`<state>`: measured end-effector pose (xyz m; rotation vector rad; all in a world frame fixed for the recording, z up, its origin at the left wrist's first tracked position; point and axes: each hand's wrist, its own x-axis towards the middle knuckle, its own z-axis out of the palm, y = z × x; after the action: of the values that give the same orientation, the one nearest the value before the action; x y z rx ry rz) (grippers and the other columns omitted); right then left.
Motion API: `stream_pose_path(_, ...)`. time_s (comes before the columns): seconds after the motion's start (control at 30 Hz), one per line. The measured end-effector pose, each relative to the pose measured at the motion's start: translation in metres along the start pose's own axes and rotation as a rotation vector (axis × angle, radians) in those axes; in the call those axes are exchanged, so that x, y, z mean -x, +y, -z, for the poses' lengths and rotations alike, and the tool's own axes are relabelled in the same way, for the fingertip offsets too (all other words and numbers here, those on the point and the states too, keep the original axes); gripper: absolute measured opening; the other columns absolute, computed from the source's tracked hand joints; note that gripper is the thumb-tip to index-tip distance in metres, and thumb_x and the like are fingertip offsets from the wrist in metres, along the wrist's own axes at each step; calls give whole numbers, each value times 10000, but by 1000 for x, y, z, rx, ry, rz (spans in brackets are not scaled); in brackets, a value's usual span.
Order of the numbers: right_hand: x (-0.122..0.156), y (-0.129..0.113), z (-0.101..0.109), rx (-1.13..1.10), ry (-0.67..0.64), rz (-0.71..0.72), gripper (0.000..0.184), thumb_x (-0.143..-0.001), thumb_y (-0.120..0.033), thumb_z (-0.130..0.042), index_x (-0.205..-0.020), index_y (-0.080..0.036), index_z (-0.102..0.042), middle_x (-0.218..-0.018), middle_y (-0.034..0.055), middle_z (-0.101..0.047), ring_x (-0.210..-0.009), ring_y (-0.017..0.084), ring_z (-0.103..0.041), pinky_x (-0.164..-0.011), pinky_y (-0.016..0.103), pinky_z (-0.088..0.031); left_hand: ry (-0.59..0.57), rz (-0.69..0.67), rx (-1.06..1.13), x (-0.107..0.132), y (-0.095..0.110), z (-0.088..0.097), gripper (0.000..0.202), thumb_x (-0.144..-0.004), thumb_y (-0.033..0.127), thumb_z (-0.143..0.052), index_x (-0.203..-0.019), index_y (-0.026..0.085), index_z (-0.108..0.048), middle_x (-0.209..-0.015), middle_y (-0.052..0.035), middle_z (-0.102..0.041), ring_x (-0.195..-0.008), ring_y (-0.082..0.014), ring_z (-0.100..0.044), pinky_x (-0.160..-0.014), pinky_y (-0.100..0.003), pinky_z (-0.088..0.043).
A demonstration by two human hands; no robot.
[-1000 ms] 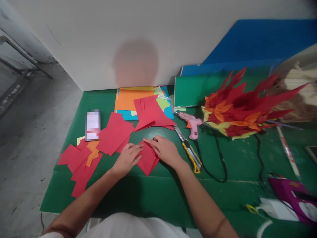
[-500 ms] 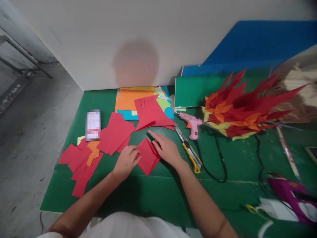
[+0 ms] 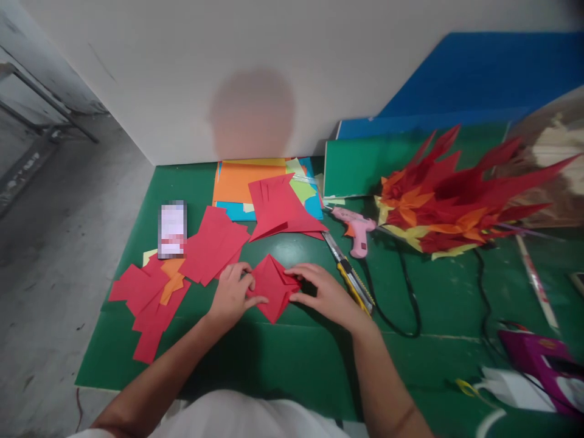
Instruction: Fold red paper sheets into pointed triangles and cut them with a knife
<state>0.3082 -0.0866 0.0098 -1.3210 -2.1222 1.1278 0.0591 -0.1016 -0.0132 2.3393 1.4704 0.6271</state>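
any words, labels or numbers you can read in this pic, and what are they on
None can be read.
The phone left of the red papers is blurred out.
The stick at the right bears marks too small to read.
The folded red paper between the left hand and right hand is blank.

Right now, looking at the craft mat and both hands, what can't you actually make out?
- Phone screen: head view, blurred out, unreadable.
- Folded red paper: its left and right edges lie under the left hand and right hand.
- Utility knife: near end behind the right hand.
- Purple object: cut off by the right edge and smeared.
- Paper flame piece: far side blurred.
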Motion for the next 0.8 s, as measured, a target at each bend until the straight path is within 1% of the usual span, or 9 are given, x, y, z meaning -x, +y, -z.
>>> stream_pose_path(0.1, -6, 1, -9, 96, 38, 24, 219, -806, -303, -688, -1004, -219, -645, -1069, 70, -606, -1035, 220, -556, -923, 387, -435, -11, 17, 19, 0, 0, 0, 342, -759, 428, -735, -684, 165, -530, -986, -66, -536, -918, -222, -527, -799, -380, -452)
stream_pose_path(0.17, -9, -1, -12, 142, 59, 17, 170, -798, -276, -695, -946, -209, -645, -1014, 63, -593, -977, 213, -551, -880, 373, -440, -8, 23, 24, 0, 0, -1, 339, -759, 421, -737, -676, 164, -532, -989, -67, -532, -925, -224, -522, -804, -379, -444)
stream_pose_path(0.27, -11, -5, -11, 158, 36, 19, 191, -807, -254, -684, -995, -227, -657, -1009, 59, -572, -972, 214, -532, -871, 368, -431, -15, 29, 12, 1, 1, -1, 314, -772, 412, -727, -707, 166, -544, -997, -67, -528, -933, -225, -516, -814, -379, -432)
stream_pose_path(0.33, -9, -6, -8, 146, -24, 52, 232, -829, -223, -654, -1056, -264, -668, -1042, 58, -558, -1008, 215, -518, -908, 378, -412, -24, 31, 1, 1, 1, -1, 290, -783, 407, -719, -749, 170, -554, -1000, -64, -526, -940, -225, -513, -820, -378, -424)
stream_pose_path(0.4, -7, -6, -4, 130, -84, 88, 258, -836, -197, -639, -1068, -302, -679, -1101, 58, -542, -1059, 221, -500, -957, 399, -383, -29, 32, -6, 2, 1, -1, 275, -783, 400, -721, -783, 176, -562, -1004, -62, -527, -952, -225, -510, -830, -375, -417)
stream_pose_path(0.5, -5, -4, 0, 101, -123, 83, 169, -802, -218, -686, -953, -291, -706, -1168, 59, -518, -1111, 242, -478, -987, 421, -366, -28, 39, -5, 2, 2, 0, 261, -778, 387, -729, -785, 182, -568, -1024, -64, -535, -969, -226, -509, -840, -371, -409)
stream_pose_path(0.6, -4, -3, 2, 60, -139, 59, 37, -790, -274, -707, -819, -251, -700, -1170, 60, -521, -1116, 248, -477, -973, 415, -385, -48, 37, 6, 1, 3, 2, 297, -763, 436, -731, -783, 185, -572, -1070, -71, -544, -998, -240, -507, -857, -385, -402)
stream_pose_path(0.7, -5, -5, 2, 48, -127, 71, 88, -815, -310, -678, -770, -235, -685, -1142, 63, -538, -1099, 243, -488, -953, 408, -400, -76, 29, 14, 1, 4, 4, 381, -721, 518, -739, -801, 186, -570, -1113, -79, -546, -1025, -258, -505, -880, -413, -393)
stream_pose_path(0.8, -6, -8, 0, 88, -95, 88, 130, -845, -309, -636, -753, -219, -652, -1115, 66, -540, -1066, 236, -493, -940, 411, -398, -79, 9, -1, 0, 4, 5, 452, -647, 545, -782, -809, 187, -560, -1141, -89, -543, -1047, -279, -505, -882, -428, -392)
